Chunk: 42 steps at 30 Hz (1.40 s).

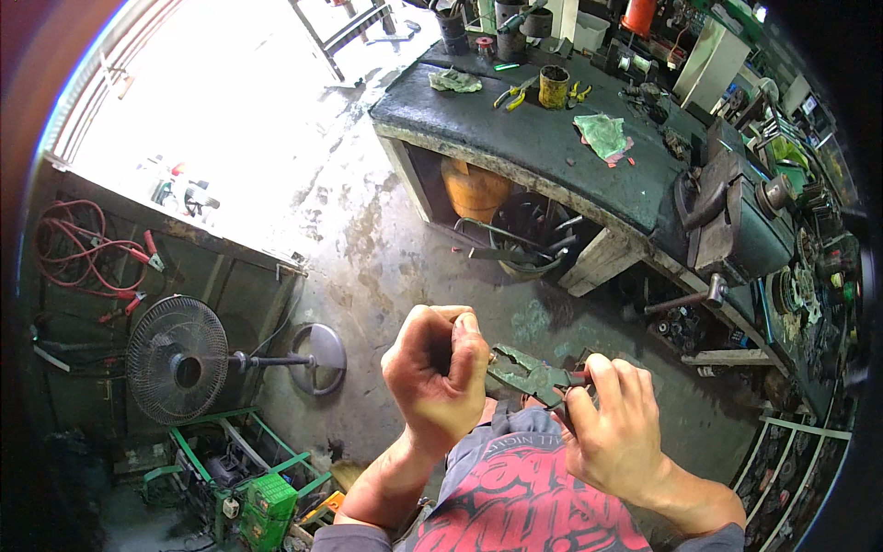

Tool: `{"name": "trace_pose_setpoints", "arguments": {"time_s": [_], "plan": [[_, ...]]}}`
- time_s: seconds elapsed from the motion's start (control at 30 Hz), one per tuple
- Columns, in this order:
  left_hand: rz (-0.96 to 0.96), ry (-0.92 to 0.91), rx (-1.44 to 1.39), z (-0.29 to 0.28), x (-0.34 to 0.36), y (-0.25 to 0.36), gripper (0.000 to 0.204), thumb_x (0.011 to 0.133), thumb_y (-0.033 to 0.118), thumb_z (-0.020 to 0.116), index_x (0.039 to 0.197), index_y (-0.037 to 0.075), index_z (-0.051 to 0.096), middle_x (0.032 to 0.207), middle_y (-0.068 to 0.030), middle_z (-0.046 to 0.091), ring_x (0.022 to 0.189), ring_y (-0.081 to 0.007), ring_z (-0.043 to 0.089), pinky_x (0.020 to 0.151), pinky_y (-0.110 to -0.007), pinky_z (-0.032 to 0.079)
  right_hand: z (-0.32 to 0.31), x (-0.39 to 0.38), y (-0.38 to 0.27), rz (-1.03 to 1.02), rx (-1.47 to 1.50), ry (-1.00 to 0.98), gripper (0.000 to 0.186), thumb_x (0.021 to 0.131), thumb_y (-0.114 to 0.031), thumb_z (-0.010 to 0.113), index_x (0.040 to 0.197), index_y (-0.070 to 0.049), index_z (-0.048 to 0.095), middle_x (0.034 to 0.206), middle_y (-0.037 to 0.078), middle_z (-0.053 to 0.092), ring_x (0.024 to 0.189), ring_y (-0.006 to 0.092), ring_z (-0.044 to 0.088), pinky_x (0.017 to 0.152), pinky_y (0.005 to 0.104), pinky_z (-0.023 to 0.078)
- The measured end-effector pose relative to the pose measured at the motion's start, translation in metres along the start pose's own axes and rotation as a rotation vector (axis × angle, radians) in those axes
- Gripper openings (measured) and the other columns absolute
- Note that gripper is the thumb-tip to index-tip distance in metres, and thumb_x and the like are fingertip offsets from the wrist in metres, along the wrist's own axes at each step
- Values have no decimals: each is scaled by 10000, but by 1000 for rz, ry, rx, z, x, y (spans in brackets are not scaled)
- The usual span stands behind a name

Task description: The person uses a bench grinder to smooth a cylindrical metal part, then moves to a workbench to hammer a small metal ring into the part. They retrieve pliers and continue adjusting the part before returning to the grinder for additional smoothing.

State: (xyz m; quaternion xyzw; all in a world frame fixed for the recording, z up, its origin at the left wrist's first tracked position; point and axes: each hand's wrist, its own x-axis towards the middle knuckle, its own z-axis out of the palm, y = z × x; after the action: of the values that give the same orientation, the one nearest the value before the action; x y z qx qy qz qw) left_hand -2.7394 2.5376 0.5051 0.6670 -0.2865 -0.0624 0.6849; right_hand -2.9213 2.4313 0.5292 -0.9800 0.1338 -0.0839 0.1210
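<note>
My right hand (pixel 612 423) is wrapped round the handles of a pair of pliers (pixel 532 378) with dark, worn metal jaws. The jaws point left, toward my other hand, and look slightly parted. My left hand (pixel 437 363) is closed, thumb pressed against the curled fingers. Whatever it may be pinching is hidden or too small to name. The tip of the pliers is right beside its fingers. Both hands are held up in front of my grey shirt with red print, above the concrete floor.
A dark workbench (pixel 515 138) stands ahead to the right. It carries yellow-handled pliers (pixel 515 93), a yellow tin (pixel 554 88), a green cloth (pixel 602 135) and a black toolbox (pixel 736 216). At left are a fan (pixel 177 359), red jumper cables (pixel 78 241) and a green crate (pixel 269 511).
</note>
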Motion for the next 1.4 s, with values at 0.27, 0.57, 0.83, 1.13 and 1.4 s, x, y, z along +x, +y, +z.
{"name": "trace_pose_setpoints", "arguments": {"time_s": [0.27, 0.57, 0.83, 1.13, 1.4], "plan": [[1, -87, -18, -13, -5, -6, 80, 967, -32, 601, 890, -16, 586, 820, -19, 641, 693, -34, 526, 616, -216, 450, -11, 1, -5, 58, 400, -149, 282, 769, -146, 800, 944, -6, 630, 1083, 175, 585, 906, 358, 606, 744, 446, 491], [-10, -135, -96, -22, -11, -7, 117, 979, -24, 585, 863, -13, 577, 811, -17, 627, 670, -42, 495, 593, -228, 433, -16, 1, 11, 214, 1112, -598, 229, 908, -187, 762, 975, -8, 637, 904, 66, 614, 793, 228, 627, 728, 396, 526], [60, -191, -134, -22, -8, -16, 111, 965, -35, 588, 856, -20, 574, 814, -37, 641, 653, -57, 480, 584, -245, 430, 11, -13, 13, 522, 2278, -873, 268, 974, -156, 701, 1127, 55, 639, 1027, 150, 667, 904, 237, 696, 821, 420, 610], [-17, -23, -111, -7, 0, -5, 215, 981, 9, 585, 776, 8, 522, 792, -78, 662, 696, -90, 536, 653, -255, 443, -5, -15, -14, 115, 317, -151, 372, 843, -199, 754, 1111, 41, 657, 1315, 213, 538, 1168, 385, 558, 987, 474, 459], [-1, -38, -100, 0, -5, -4, 255, 973, -49, 619, 788, 29, 462, 805, -57, 656, 667, -43, 509, 578, -226, 437, 0, -16, -18, 96, -39, 20, 453, 698, -206, 777, 1077, 19, 674, 1258, 203, 525, 1147, 373, 515, 941, 514, 414]]}}
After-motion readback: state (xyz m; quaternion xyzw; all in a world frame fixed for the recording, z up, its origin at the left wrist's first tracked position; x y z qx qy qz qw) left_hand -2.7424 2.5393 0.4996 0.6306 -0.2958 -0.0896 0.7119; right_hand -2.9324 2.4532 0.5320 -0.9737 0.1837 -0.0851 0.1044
